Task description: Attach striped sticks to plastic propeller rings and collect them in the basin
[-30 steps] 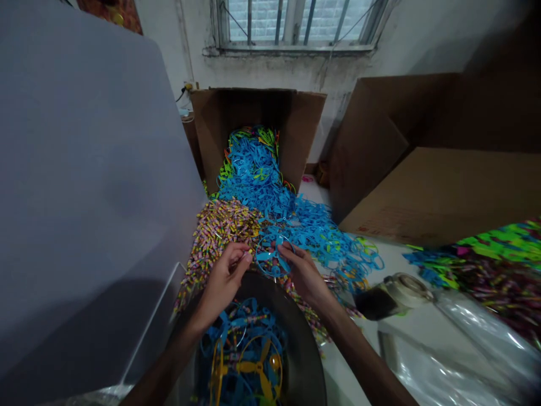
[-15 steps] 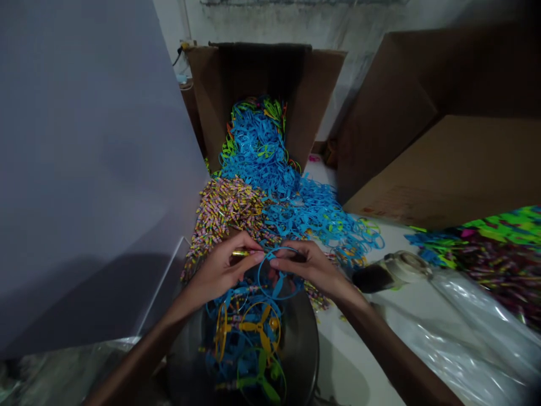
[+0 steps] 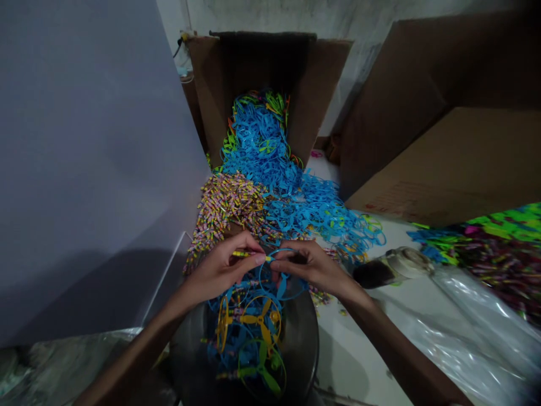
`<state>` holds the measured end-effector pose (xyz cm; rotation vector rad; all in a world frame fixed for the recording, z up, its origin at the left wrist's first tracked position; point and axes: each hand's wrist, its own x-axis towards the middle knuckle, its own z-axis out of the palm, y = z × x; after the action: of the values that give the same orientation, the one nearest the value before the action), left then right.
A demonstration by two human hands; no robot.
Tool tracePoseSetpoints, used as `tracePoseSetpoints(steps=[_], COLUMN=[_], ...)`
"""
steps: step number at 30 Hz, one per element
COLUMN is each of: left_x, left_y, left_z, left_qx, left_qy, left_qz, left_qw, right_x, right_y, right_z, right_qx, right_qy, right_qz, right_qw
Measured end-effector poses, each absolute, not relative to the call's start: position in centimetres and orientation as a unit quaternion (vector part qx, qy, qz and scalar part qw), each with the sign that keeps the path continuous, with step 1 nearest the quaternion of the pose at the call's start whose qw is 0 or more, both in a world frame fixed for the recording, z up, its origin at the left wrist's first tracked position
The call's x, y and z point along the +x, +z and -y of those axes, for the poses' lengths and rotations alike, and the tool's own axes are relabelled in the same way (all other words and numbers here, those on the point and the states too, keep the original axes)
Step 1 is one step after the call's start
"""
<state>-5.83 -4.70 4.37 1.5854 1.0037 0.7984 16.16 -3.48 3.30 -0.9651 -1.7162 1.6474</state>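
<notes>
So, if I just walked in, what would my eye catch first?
Probably the heap of blue propellers, spilling from the open cardboard box at the back. Nearer, the left hand holds a striped stick close to the blue propeller in the right hand, by a dark tub with a yellow propeller inside.

smooth plastic propeller (image 3: 282, 287), matt cardboard box (image 3: 456, 169), glossy plastic film (image 3: 462, 332)

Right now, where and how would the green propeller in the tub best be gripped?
The green propeller is probably best pinched at the right edge of its thin ring, from above and the right: that edge shows against the bare dark wall of the tub, while a striped stick and blue pieces crowd its left.
</notes>
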Motion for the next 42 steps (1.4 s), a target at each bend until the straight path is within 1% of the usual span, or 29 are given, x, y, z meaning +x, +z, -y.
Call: tracePoseSetpoints(steps=[6,13,15,19,21,27,32,34,35,37,39,40,42], left_x=[-6.1,-7.0,-7.3,-7.6,-7.7,-8.0,-8.4,-8.8,-9.0,-9.3,-9.5,-9.4,-9.0], left_y=[4.6,4.7,4.8,5.0,5.1,3.9,2.3,1.9,1.7,1.2,0.2,-0.5,-2.3], left_z=[4.7,4.5,4.6,4.8,5.0,5.2,5.7,5.4,5.0,3.5,1.2,-0.2,-3.2], left_qx=[0.676,0.725,0.744,0.785,0.795,0.806,0.82,0.827,0.83,0.835,0.83,0.82,0.805], left_qy=[0.325,0.255,0.252,0.232,0.212,0.196,0.183,0.156,0.133,0.098,0.098,0.108,0.106], left_qz=[-0.42,-0.401,-0.386,-0.36,-0.36,-0.349,-0.369,-0.347,-0.327,-0.335,-0.418,-0.469,-0.522], left_qw=[0.511,0.499,0.484,0.448,0.44,0.436,0.399,0.414,0.431,0.426,0.357,0.311,0.262], right_x=[16.2,16.0,16.0,15.6,15.5,14.9,14.4,14.6,14.9,15.7,16.6,17.0,17.4], right_y=[3.5,3.2,3.0,2.3,2.0,1.0,-1.2,-2.1,-2.6,-3.5,-4.7,-5.5,-7.3], right_z=[3.6,4.2,4.3,4.5,4.6,4.8,5.3,4.9,4.4,2.6,0.0,-1.3,-3.9], right_qx=[-0.343,-0.344,-0.347,-0.322,-0.318,-0.329,-0.324,-0.307,-0.31,-0.355,-0.432,-0.461,-0.492], right_qy=[0.597,0.591,0.613,0.714,0.736,0.743,0.726,0.701,0.665,0.543,0.406,0.366,0.309], right_qz=[0.667,0.675,0.659,0.582,0.558,0.551,0.573,0.618,0.658,0.739,0.774,0.772,0.774], right_qw=[0.284,0.277,0.264,0.219,0.213,0.191,0.2,0.18,0.171,0.181,0.224,0.24,0.254])
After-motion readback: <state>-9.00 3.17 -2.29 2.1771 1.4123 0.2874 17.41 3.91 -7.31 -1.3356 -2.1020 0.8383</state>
